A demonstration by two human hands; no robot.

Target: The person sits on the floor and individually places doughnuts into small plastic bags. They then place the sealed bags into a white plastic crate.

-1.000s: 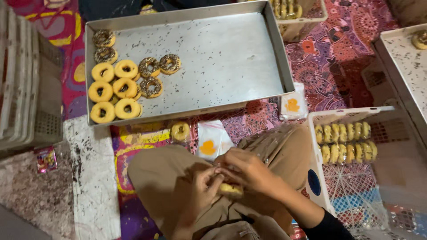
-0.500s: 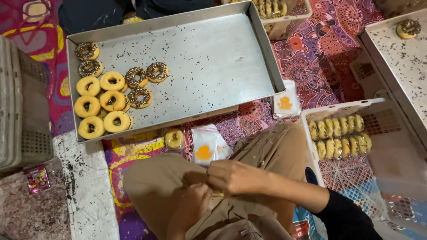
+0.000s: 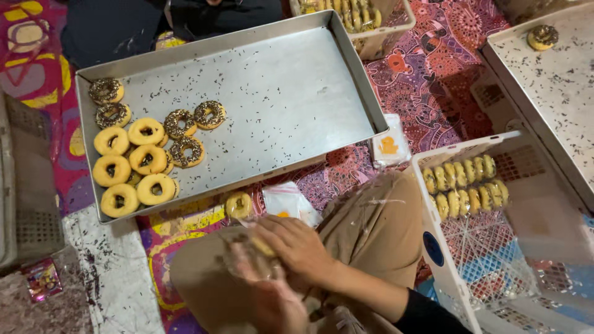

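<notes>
Both hands have dropped lower over the lap since half a second ago, and they're still bunched together around the same piece.

Far left, a grey crate (image 3: pixel 25 185) sits by the mat with a small shiny wrapper (image 3: pixel 40 279) on the floor below it. Next over is the big metal tray (image 3: pixel 278 93), with plain and sprinkle-topped donuts (image 3: pixel 145 158) clustered in its left end and loose sprinkles scattered over the rest. One stray donut (image 3: pixel 238 204) lies on the patterned mat just below the tray's front edge, beside a plastic bag (image 3: pixel 288 199).

On the lap, the left hand (image 3: pixel 263 287) is blurry, so I can't tell how its fingers sit, though it looks to be under clear plastic. The right hand (image 3: pixel 297 247) is curled over the top, fingers bent and pressing down on a pale yellow donut (image 3: pixel 263 247) peeking out between the two hands.

Further right, another small bag (image 3: pixel 388 147) lies on the mat. Then comes a white basket (image 3: pixel 445 260) with packed donuts (image 3: pixel 467 185) lined up on edge. Far right is a second tray (image 3: pixel 557 99) holding a single sprinkled donut (image 3: pixel 542 36).
</notes>
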